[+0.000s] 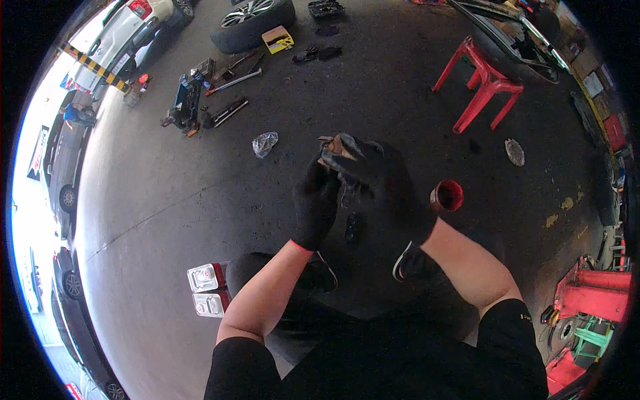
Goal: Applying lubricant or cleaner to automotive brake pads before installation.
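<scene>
Both my hands wear black gloves and meet in front of me, above the dark floor. A small brown piece (335,148) with a greyish edge shows between the fingers; its kind is hard to make out. My left hand (316,203) grips it from below and the left. Over its right side curl the fingers of my right hand (373,167). Something thin and pale dangles beneath the hands, too blurred to name. Below them on the floor lies a small black object (352,228). A red-rimmed can (447,196) is right of my right hand.
Crumpled clear plastic (265,144) lies ahead. Farther left are a blue toolbox (184,103) and long-handled tools (233,83). A yellow box (278,40) sits by a wheel (253,28). A red stool (481,87) stands right. Two clear-and-red packs (208,291) lie near my left knee.
</scene>
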The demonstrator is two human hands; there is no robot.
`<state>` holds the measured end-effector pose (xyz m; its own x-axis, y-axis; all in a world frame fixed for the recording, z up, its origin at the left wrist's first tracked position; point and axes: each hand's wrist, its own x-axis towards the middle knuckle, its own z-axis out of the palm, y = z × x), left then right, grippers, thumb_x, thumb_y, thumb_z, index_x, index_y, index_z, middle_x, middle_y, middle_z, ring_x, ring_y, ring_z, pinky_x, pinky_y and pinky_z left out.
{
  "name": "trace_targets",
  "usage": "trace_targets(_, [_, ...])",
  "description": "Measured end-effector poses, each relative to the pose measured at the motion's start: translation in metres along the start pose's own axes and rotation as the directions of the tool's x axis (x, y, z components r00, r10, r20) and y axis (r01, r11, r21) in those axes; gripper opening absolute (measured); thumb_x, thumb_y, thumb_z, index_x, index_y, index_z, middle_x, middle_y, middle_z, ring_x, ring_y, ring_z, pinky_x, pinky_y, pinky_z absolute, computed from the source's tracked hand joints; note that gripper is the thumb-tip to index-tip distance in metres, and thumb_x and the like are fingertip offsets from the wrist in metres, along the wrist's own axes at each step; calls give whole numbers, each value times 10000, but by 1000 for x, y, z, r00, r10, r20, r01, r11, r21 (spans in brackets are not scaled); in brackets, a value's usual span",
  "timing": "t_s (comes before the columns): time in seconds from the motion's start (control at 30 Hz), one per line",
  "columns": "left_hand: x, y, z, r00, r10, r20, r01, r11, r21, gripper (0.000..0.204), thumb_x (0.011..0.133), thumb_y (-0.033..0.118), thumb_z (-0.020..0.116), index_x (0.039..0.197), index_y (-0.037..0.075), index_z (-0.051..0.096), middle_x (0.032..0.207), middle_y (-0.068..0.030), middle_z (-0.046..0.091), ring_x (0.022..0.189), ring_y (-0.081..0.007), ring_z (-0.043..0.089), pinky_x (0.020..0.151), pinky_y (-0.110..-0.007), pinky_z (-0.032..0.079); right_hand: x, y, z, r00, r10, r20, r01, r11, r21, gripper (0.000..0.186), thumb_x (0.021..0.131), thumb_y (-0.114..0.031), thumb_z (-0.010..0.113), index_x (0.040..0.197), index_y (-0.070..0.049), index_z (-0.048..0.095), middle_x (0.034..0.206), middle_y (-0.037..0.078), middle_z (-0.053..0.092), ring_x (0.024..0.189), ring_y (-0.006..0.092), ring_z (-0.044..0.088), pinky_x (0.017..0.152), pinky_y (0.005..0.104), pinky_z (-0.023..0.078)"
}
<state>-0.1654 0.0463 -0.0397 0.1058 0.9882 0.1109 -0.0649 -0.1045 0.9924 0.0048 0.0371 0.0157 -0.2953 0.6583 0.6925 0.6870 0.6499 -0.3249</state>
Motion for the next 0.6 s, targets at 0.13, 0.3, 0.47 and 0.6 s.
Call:
trace_targets(0.13, [2, 8, 6, 999, -49, 3, 49, 995, 88, 345, 998, 90, 599, 1333, 8, 588, 1215, -81, 679, 1074, -113, 599, 927, -287, 474, -5, 17, 9, 994, 108, 22, -109, 992, 59, 380, 885, -171, 641, 1262, -150, 680, 1148, 200, 671, 994, 359, 654, 857, 459, 512])
trace_targets(0.3, [3, 17, 4, 997, -67, 24, 64, 994, 85, 319, 992, 43, 586, 1306, -10, 594, 1211, -71, 671, 1080, -119, 599, 942, -287, 471, 2, 13, 2, 1000, -4, 25, 2, 998, 63, 365, 882, -174, 646, 1244, -154, 690, 1146, 184, 676, 991, 359, 655, 846, 458, 517])
trace_targets(0.47, [2, 5, 0, 999, -36, 30, 37, 999, -29, 311, 988, 49, 596, 1294, -7, 603, 1217, -78, 673, 1097, -120, 596, 945, -286, 468, 2, -1, -1, 1000, -18, -6, 18, 1000, -15, 383, 864, -175, 659, 1245, -142, 687, 1117, 152, 690, 957, 353, 657, 838, 453, 520])
trace_targets(0.6, [2, 9, 2, 995, -94, 9, 93, 992, 80, 338, 981, 35, 594, 1317, -4, 591, 1250, -86, 664, 1101, -127, 598, 960, -301, 466, 3, 16, 6, 991, 126, 48, -133, 972, 193, 393, 879, -190, 657, 1271, -172, 678, 1146, 150, 678, 997, 343, 645, 857, 458, 511])
